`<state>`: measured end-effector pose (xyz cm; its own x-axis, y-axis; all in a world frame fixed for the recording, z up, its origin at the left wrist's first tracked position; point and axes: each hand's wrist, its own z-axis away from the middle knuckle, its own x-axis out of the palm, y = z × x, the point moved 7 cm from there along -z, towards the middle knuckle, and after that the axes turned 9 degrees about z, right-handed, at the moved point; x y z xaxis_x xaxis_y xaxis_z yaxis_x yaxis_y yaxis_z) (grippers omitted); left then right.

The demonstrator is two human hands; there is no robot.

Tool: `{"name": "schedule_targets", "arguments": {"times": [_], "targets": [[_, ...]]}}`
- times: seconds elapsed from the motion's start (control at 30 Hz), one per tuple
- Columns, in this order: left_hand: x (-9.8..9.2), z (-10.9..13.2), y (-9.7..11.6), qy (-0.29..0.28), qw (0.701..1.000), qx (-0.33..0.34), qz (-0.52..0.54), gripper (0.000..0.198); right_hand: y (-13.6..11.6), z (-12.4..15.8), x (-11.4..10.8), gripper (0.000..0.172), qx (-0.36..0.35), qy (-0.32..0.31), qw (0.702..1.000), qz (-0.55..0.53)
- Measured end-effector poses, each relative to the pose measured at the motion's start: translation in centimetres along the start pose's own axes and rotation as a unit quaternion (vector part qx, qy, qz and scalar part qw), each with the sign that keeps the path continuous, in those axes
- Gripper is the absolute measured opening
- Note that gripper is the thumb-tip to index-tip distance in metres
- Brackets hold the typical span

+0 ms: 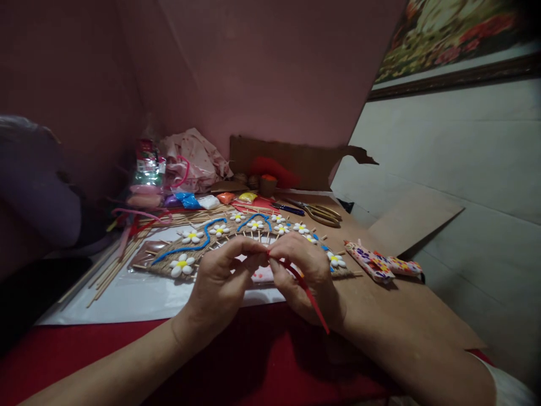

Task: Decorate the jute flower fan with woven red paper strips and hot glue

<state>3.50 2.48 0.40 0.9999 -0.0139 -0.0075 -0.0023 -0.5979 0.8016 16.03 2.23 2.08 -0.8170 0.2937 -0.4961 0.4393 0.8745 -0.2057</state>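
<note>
The left hand point(220, 282) and right hand point(310, 273) meet fingertip to fingertip, both pinched on the upper end of a red pipe cleaner point(310, 296), just in front of a woven flower decoration point(198, 248). Shaping it neatly probably calls for keeping both pinches close together.

scissors point(316, 213) far on worktop point(401, 307) | pink cloth point(192, 158) by wall | clay packs point(211, 200) in a row before it | sticks point(112, 273) left on white sheet point(139, 301) | flowered mat point(186, 256) on sheet | patterned strips point(380, 265) right | framed picture point(456, 39) above
</note>
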Motion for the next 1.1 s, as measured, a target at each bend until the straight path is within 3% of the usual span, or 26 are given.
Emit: {"name": "schedule_targets", "arguments": {"times": [0.2, 0.4, 0.53, 0.73, 1.1], "targets": [[0.0, -0.4, -1.1, 0.000, 0.991, -0.095, 0.099, 0.011, -0.1, -0.1, 0.1, 0.015, -0.020, -0.013, 1.000, -0.007], [0.1, -0.3, -1.6, -0.007, 0.987, -0.121, 0.109, 0.007, 0.1, -0.1, 0.0, 0.014, -0.018, -0.004, 1.000, -0.007], [0.1, -0.1, -1.3, -0.018, 0.996, -0.081, 0.030, 0.008, 0.3, -0.1, -0.2, 0.013, -0.006, 0.002, 1.000, 0.001], [0.2, 0.0, 1.1, -0.019, 0.985, 0.074, -0.156, 0.010, 0.3, 0.0, 0.0, 0.011, -0.003, -0.007, 1.000, 0.015], [0.4, 0.0, 1.9, -0.005, 0.968, 0.132, -0.213, 0.011, 0.3, 0.1, 0.2, 0.010, -0.001, -0.015, 0.999, 0.039]]}}
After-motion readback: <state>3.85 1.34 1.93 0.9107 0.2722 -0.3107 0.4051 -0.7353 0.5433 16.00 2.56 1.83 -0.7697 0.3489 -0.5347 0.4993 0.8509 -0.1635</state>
